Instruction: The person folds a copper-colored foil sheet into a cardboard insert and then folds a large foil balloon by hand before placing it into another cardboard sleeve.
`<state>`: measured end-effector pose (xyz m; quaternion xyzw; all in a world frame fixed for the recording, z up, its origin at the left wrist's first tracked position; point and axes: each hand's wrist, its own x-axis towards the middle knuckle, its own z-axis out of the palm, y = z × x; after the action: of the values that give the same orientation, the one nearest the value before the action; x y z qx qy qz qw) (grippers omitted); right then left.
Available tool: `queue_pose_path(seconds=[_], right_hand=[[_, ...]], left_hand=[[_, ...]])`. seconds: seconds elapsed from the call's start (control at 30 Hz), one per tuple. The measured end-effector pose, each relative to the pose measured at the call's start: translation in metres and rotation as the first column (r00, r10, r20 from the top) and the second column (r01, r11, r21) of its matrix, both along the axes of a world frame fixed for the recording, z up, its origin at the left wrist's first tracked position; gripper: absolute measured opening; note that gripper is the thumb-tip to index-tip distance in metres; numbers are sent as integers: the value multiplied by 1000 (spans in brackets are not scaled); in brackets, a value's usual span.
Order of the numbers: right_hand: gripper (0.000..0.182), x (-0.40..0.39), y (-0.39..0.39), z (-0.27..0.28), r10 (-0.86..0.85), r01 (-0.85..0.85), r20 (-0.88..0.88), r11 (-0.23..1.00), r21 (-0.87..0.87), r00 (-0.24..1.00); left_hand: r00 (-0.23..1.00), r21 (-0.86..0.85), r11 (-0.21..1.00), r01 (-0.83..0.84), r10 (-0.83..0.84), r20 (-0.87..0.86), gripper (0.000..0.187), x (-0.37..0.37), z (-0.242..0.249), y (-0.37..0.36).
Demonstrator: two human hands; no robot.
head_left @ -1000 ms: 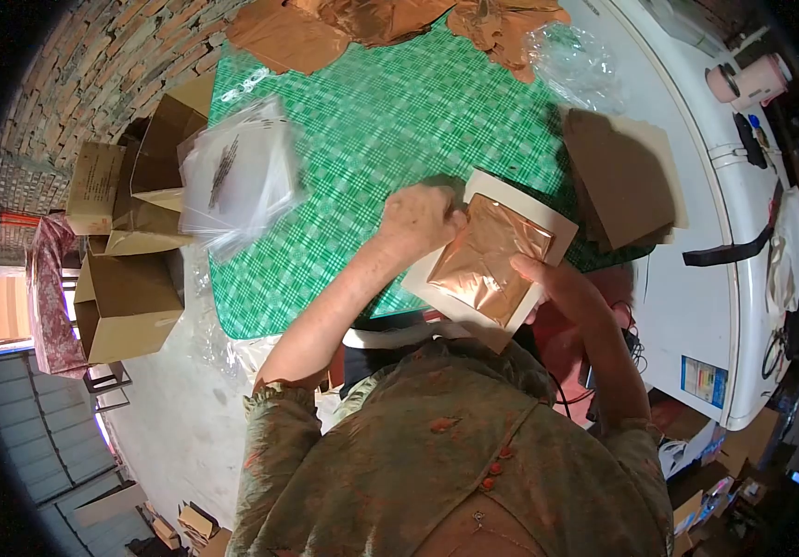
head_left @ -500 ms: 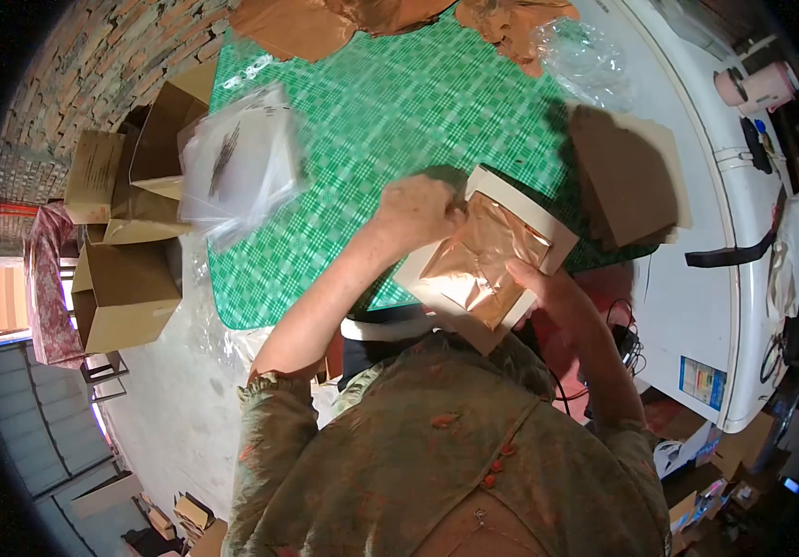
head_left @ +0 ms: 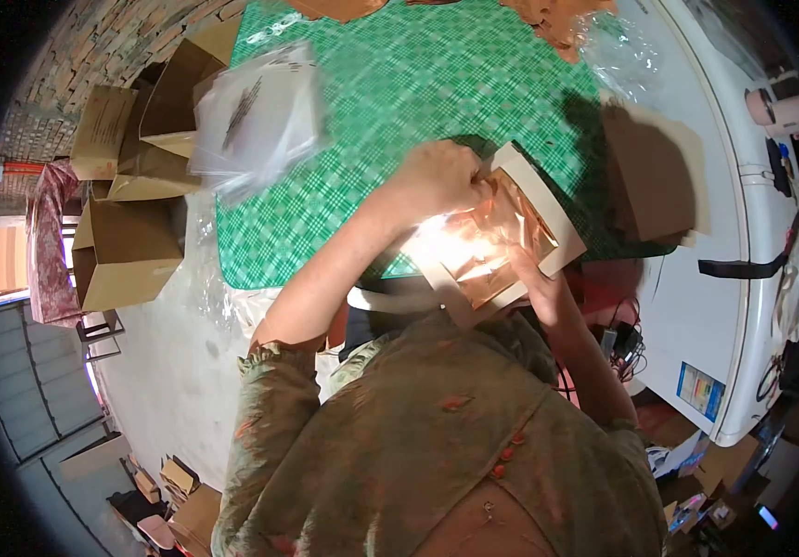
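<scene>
A cream cardboard frame with shiny copper-coloured foil in its middle is held tilted over the near edge of the table. My left hand is closed at the upper left of the frame, its fingertips pinching the foil, which is creased toward them. My right hand grips the lower right side of the frame, the thumb lying over the foil and the other fingers hidden beneath. Strong glare whitens the foil's left part.
Clear plastic sleeves lie on the green checked tablecloth at the left. Flat cardboard sheets are at the right, brown foil pieces and a clear plastic bag at the far side. Open cardboard boxes stand left of the table.
The camera view has shifted. My left fingers have moved in over the foil's upper left, and the foil is more wrinkled. The right hand keeps its hold on the frame.
</scene>
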<state>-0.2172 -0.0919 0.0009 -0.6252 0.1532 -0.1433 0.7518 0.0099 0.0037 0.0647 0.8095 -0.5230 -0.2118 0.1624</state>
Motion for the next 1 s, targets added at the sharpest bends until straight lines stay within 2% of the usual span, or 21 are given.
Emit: queue_pose_path(seconds=[0.03,0.13,0.23,0.33,0.37,0.53,0.6,0.7,0.77,0.87,0.97,1.0], right_hand=[[46,0,0,-1,12,-11,-20,999,30,1000],[45,-4,1,-7,25,-13,-103,993,114,994],[45,-2,4,-18,27,7,-185,984,178,982],[45,1,14,-13,0,23,-122,983,185,993],[45,1,18,-21,-2,12,-103,995,95,995],[47,10,22,-1,86,-15,-178,930,368,980],[48,12,22,14,139,-55,-170,904,425,976],[49,19,29,17,86,-32,-125,924,380,988],[51,21,31,5,108,-62,-98,919,390,989],[52,23,34,7,121,-85,-69,917,390,990],[51,24,35,10,124,-91,-61,917,389,990],[51,23,36,10,126,-92,-63,916,390,990]], left_hand=[[999,-10,1000,-26,25,-40,38,2,2,0],[986,26,1000,13,-17,165,35,-5,-2,2],[998,-65,996,-58,59,7,31,4,5,7],[981,36,999,-29,21,191,31,-7,2,7],[982,22,999,-28,23,188,31,-8,-1,7],[986,-133,987,-90,107,130,31,5,0,16],[978,-166,982,-92,120,169,30,1,2,19],[960,-264,962,-75,142,243,29,-6,-2,24],[949,-334,941,-58,156,273,28,-9,-5,26],[919,-296,953,-62,170,356,28,-7,-10,30],[911,-408,913,-5,173,375,27,-12,-13,31],[914,-347,938,3,138,380,27,-15,-11,30]])
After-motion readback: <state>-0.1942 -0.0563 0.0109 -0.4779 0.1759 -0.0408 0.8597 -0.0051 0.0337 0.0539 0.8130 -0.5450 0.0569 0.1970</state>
